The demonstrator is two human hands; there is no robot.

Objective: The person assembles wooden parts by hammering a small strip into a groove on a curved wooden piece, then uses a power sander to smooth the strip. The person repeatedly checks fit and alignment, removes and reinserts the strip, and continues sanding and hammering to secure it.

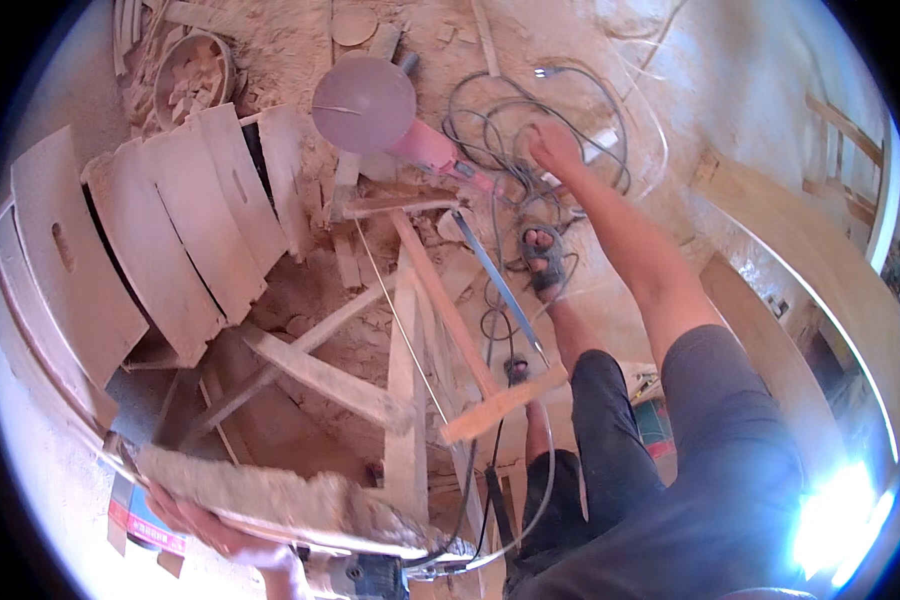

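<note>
Lower left: your left hand (210, 530) lies against the rough slab (270, 490), grip unclear. Upper centre: your right hand (556, 150) is beside the white power strip (600, 146), closure unclear; avoid snagging cords (490, 130).

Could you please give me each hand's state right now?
Left hand: at the rough wooden board; grip cannot be told.
Right hand: near the cables; open or closed cannot be told.

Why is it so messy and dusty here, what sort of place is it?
Probably a woodworking shop: there's a wooden frame saw, a pink power tool with a big round disc, and a row of wooden boards.
</note>
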